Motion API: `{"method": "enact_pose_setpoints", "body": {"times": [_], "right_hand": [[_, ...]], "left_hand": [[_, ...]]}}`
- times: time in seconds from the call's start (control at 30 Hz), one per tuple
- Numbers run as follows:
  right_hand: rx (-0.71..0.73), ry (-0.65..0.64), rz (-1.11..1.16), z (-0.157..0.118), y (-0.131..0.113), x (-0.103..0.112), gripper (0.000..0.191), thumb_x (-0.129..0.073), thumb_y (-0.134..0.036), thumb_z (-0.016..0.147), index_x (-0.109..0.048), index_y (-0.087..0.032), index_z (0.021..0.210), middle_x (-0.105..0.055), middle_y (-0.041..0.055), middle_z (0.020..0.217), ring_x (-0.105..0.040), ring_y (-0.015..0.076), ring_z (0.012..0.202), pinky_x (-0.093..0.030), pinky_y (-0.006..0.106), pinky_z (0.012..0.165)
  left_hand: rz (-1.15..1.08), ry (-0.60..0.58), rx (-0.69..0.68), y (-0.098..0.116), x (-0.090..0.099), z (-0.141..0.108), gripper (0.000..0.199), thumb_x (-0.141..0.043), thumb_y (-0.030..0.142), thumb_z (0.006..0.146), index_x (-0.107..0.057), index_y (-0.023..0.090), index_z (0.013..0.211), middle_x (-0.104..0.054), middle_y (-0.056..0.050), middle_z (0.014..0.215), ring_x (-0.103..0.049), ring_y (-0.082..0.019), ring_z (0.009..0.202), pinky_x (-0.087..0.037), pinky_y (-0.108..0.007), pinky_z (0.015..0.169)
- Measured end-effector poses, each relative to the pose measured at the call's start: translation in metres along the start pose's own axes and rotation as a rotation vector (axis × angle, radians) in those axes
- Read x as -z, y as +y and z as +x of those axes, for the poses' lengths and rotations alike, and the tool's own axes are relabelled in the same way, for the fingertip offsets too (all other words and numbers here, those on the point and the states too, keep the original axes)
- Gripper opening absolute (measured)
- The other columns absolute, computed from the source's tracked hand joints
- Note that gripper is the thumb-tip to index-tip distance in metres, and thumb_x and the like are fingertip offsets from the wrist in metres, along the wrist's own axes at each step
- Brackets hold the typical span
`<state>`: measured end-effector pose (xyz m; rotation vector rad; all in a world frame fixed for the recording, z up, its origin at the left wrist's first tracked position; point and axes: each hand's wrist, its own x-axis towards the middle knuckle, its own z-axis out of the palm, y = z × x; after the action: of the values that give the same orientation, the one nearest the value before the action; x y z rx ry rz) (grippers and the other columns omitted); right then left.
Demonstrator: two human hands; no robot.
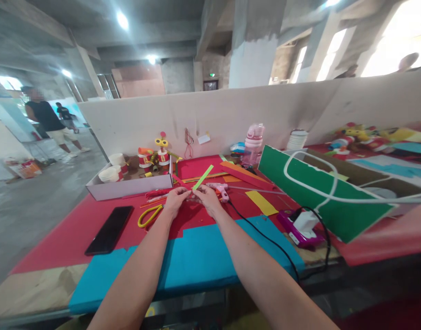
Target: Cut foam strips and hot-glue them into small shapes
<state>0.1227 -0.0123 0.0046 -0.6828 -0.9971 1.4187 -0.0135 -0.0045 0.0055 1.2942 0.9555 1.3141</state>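
From the head camera: two bare hands, close together above one smooth red cover (64,233). Right hand (207,198): thumb and fingers pinched on the lower end of one green strip (204,176), flat, narrow and straight-edged, slanting up and rightward over the middle of the table. Left hand (176,200): fingers bent inward, tips just beside that same end; cannot tell whether grasping it too. Near the left fingertips, one narrow red strip (180,181).

Just beside the right hand, one pink plastic glue gun (224,193) with a thin black cord (258,233). By the left wrist, one tool with looped yellow handles (149,217); farther left, one glossy black phone (109,230), flat and rectangular. Under the forearms, one matte blue sheet (199,256).

Behind the left hand, one low-walled tray (134,188) with two toy figures, one orange-topped (145,158), one yellow-eyed (163,156), plus white cups (110,174). To the right: one flat yellow piece (261,203), one purple power strip (301,234), one stiff green board (313,188), one translucent pink bottle (253,144), one stack of ribbed white cups (297,139). At far left, two people standing on grey floor, one nearer (47,114), one farther (65,114).
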Motion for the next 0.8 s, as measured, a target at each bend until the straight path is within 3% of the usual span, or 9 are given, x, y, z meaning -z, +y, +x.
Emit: {"method": "enact_pose_setpoints", "body": {"times": [0.2,0.4,0.63,0.8], "right_hand": [[0.013,0.058,0.006,-0.0021,0.0012,-0.0065,0.032,-0.077,-0.037,0.056,-0.059,-0.019,0.074,-0.065,-0.0031,0.062,-0.063,0.0135,0.057,-0.055,0.032,0.067],[0.025,0.053,-0.02,-0.0042,-0.0026,-0.0071,0.027,-0.077,-0.034,0.056,-0.062,-0.018,0.073,-0.067,-0.0025,0.065,-0.062,0.0128,0.059,-0.055,0.031,0.068],[0.047,0.019,-0.041,-0.0024,0.0021,-0.0071,0.029,-0.075,-0.039,0.058,-0.061,-0.018,0.07,-0.069,0.0018,0.065,-0.066,0.0181,0.062,-0.055,0.034,0.069],[0.021,0.005,0.026,0.0,0.0028,-0.0058,0.029,-0.076,-0.032,0.058,-0.059,-0.019,0.078,-0.07,0.0001,0.071,-0.067,0.0169,0.065,-0.056,0.034,0.07]], "left_hand": [[-0.084,-0.018,0.021,0.003,-0.0025,-0.0018,0.031,-0.079,0.039,0.059,-0.067,0.014,0.074,-0.065,-0.002,0.066,-0.057,-0.012,0.059,-0.044,-0.025,0.061],[-0.057,0.026,-0.004,0.0005,-0.0003,0.0004,0.029,-0.079,0.038,0.059,-0.068,0.014,0.072,-0.064,-0.001,0.064,-0.055,-0.011,0.056,-0.042,-0.024,0.059],[-0.085,-0.027,0.014,0.0011,-0.0015,-0.0002,0.03,-0.079,0.038,0.059,-0.066,0.014,0.073,-0.063,-0.001,0.065,-0.056,-0.011,0.057,-0.043,-0.024,0.059],[-0.103,0.039,0.016,0.0017,-0.0002,0.0006,0.03,-0.08,0.036,0.057,-0.066,0.014,0.072,-0.062,0.0,0.063,-0.054,-0.01,0.055,-0.042,-0.023,0.057]]}}
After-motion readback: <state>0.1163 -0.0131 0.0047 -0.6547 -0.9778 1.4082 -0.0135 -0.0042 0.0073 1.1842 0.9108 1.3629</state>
